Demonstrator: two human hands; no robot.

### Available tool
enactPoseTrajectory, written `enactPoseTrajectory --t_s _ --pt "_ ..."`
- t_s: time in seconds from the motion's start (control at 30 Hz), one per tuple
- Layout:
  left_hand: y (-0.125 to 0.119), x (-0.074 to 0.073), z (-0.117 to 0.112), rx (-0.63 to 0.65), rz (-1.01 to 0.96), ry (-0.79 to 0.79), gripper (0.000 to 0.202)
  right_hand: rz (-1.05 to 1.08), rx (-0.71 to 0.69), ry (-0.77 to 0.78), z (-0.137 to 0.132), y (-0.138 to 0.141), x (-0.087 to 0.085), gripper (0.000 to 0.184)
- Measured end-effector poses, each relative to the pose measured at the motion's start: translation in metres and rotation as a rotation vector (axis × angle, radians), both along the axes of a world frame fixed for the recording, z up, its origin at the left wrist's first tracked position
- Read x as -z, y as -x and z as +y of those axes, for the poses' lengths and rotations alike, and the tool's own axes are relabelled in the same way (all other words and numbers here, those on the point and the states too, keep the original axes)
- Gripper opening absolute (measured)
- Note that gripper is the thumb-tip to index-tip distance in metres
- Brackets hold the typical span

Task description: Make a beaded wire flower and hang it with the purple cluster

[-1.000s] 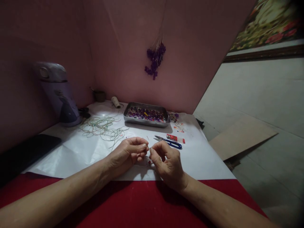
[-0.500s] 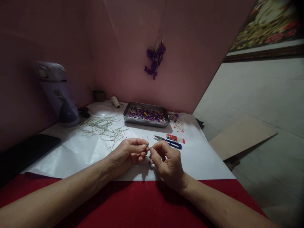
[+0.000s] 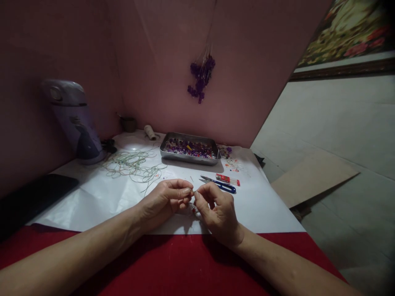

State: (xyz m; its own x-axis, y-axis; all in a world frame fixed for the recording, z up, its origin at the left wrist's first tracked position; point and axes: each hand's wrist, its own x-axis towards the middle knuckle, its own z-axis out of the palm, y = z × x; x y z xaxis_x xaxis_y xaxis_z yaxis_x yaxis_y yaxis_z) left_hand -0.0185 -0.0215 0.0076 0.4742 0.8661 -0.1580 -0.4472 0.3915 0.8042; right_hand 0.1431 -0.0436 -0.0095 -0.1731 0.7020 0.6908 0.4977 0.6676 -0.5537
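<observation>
Small red-and-whitish beadwork (image 3: 194, 210) is seen between the bare left hand (image 3: 166, 199) and bare right hand (image 3: 219, 211), thumb and forefinger pressed together on each, pinched contents indiscernible; both pinches are probably best held close and steady.

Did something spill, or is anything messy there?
Maybe: some small beads lie loose on the white sheet, right of the metal tray where most beads are. The greenish cord left of the tray is a loose tangle, not wound up.
</observation>
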Motion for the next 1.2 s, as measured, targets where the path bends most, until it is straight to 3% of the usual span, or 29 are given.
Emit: enactPoseTrajectory --t_s 1.2 --pt "-0.0008 0.0018 0.0013 0.019 0.006 -0.052 0.011 0.004 -0.021 0.014 0.0001 -0.0005 0.0018 0.013"
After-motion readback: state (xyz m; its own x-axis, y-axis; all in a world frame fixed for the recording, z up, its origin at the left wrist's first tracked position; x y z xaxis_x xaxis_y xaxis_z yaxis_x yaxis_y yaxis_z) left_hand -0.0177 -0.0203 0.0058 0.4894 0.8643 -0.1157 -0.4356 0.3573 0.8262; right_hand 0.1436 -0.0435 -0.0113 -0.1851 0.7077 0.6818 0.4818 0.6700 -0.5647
